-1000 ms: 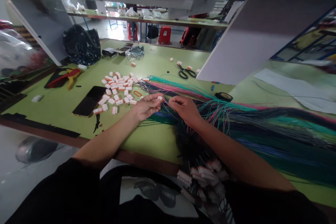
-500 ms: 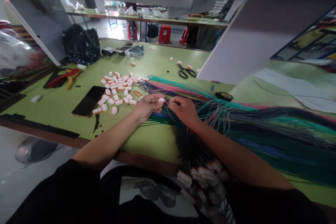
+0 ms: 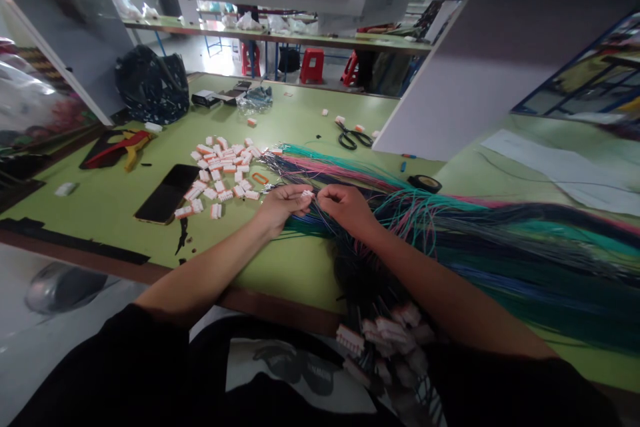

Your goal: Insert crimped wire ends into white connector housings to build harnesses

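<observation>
The left hand (image 3: 281, 208) is nearly closed, thumb and fingers pinching 1 small white connector (image 3: 307, 194) above the table (image 3: 285, 270). Taking that connector as the clock's centre, the right hand (image 3: 349, 209) sits just beside it at 3 o'clock. It is curled, thumb and forefinger drawn together on thin wire (image 3: 323, 215) that shows between the 2 hands; blur hides how many strands they grasp, and I cannot tell whether any strand enters the connector.

Loose wires (image 3: 407, 207) in teal, pink and dark colours fan out beneath and past the right hand, spreading towards 3 and 4 o'clock. At 5 o'clock, near the table's edge, hangs a cluster of wired connectors (image 3: 350, 339).

A pile of loose connectors (image 3: 229, 168) lies at 10 o'clock, and a phone (image 3: 166, 195) at 9. Scissors (image 3: 347, 141) rest at 1 o'clock, a black tape roll (image 3: 425, 183) at 3.
</observation>
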